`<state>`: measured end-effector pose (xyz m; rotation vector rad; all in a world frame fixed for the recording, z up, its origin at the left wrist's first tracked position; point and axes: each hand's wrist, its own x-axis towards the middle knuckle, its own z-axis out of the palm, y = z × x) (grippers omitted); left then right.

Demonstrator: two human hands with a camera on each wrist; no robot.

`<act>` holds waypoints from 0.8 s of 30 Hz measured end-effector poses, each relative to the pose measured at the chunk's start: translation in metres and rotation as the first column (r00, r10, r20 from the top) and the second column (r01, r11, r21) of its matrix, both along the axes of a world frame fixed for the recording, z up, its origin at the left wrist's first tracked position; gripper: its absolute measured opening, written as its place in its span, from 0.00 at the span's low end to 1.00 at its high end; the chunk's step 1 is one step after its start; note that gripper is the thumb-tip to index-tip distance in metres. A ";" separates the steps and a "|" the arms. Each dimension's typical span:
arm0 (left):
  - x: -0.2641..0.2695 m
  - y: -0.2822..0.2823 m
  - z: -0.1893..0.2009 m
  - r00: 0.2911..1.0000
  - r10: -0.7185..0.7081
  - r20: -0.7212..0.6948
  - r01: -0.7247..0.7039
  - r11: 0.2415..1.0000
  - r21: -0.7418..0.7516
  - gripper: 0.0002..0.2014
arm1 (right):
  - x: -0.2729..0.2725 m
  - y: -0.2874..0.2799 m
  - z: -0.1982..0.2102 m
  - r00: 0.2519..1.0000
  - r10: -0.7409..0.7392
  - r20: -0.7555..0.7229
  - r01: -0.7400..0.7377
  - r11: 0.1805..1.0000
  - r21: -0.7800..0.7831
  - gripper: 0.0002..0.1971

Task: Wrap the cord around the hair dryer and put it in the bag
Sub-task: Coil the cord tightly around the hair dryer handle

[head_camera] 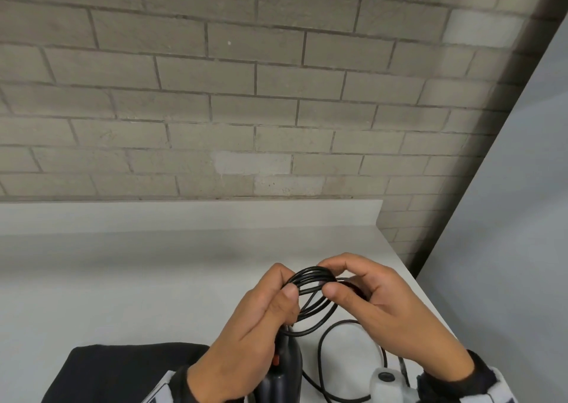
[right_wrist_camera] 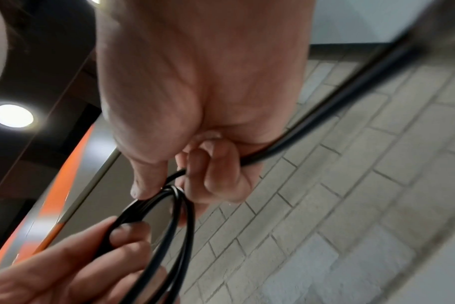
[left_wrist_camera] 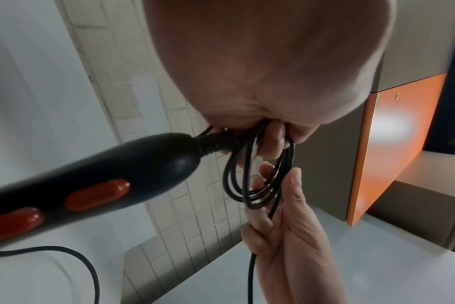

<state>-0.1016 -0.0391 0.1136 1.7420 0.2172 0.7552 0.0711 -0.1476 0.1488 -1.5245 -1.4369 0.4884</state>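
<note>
A black hair dryer [head_camera: 284, 369] with orange-red buttons [left_wrist_camera: 96, 195] hangs handle-up below my hands, its head out of view. Its black cord [head_camera: 316, 298] is gathered into several small loops just above the handle end. My left hand [head_camera: 261, 325] grips one side of the coil [left_wrist_camera: 257, 181], thumb on top. My right hand [head_camera: 378, 304] pinches the other side of the coil [right_wrist_camera: 166, 203] between thumb and fingers. The loose remainder of the cord [head_camera: 325, 356] trails down onto the white table [head_camera: 123, 279]. A black bag [head_camera: 123, 372] lies flat at the table's front left.
A white device with a round dark lens [head_camera: 387, 378] sits at the front right by the trailing cord. A grey brick wall [head_camera: 246, 95] rises behind the table. A pale panel [head_camera: 522, 218] stands past the table's right edge. An orange cabinet [left_wrist_camera: 392, 144] shows behind.
</note>
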 end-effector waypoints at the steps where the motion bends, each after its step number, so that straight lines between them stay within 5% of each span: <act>1: 0.000 0.001 0.000 1.000 0.007 -0.012 -0.007 1.000 0.008 0.16 | 0.002 -0.002 -0.001 0.997 -0.038 0.066 0.037 0.999 0.018 0.11; 4: -0.001 0.004 0.002 0.999 0.026 -0.034 -0.023 0.995 0.101 0.15 | 0.005 -0.011 0.010 0.939 -0.135 0.316 0.099 0.987 0.125 0.11; 7: -0.001 0.006 0.002 0.998 0.017 -0.063 -0.003 0.976 0.218 0.15 | 0.005 -0.015 0.020 0.899 -0.161 0.408 0.047 0.960 0.275 0.05; 13: 0.003 0.000 0.000 0.991 0.014 -0.132 0.033 0.936 0.351 0.12 | -0.009 0.010 0.012 0.968 -0.225 0.115 0.155 0.889 0.431 0.03; 17: 0.000 0.000 -0.005 0.995 0.045 -0.089 -0.014 0.946 0.323 0.12 | -0.012 0.023 -0.005 0.981 -0.187 0.040 0.168 0.942 0.292 0.07; 20: 0.000 0.001 -0.008 0.996 0.081 -0.045 -0.064 0.951 0.302 0.12 | -0.012 0.018 -0.013 0.999 -0.016 -0.045 0.023 0.987 0.156 0.15; 24: 0.001 0.002 -0.010 0.992 0.120 -0.023 -0.109 0.951 0.290 0.11 | -0.013 0.014 -0.018 0.995 0.067 -0.073 -0.066 0.998 0.008 0.10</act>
